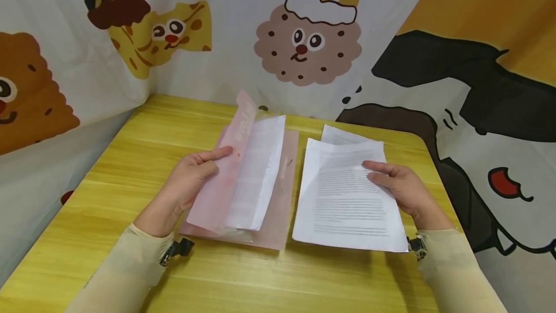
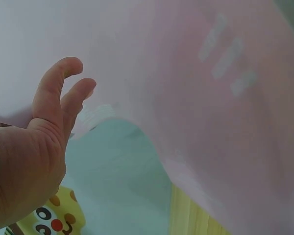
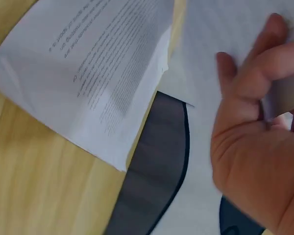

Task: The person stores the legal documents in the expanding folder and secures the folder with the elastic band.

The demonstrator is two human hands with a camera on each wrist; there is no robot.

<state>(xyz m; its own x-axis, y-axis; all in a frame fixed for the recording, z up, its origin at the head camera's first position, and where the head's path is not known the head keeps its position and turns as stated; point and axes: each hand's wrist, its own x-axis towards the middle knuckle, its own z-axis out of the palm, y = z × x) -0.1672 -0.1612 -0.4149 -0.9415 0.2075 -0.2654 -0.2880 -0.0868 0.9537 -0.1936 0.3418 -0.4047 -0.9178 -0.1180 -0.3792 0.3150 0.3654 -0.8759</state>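
My left hand (image 1: 191,173) grips the left edge of a pink folder's cover (image 1: 217,197) and holds it partly raised. Inside the folder sit white printed pages (image 1: 256,177), seemingly in a clear sleeve, while its pink back cover (image 1: 284,226) lies on the table. In the left wrist view, the translucent pink cover (image 2: 176,73) fills most of the picture beside my thumb and finger. My right hand (image 1: 404,187) pinches the right edge of printed paper (image 1: 347,202), lifted and tilted above the table. Behind it, another printed sheet (image 1: 340,135) is mostly hidden; the right wrist view shows this sheet (image 3: 88,83) more fully.
A yellow wood-grain table (image 1: 243,279) lies under everything. White cloth with cartoon figures, including a cookie in a hat (image 1: 308,52), hangs behind and at both sides. Small dark wrist cameras (image 1: 175,250) sit at the cuffs.
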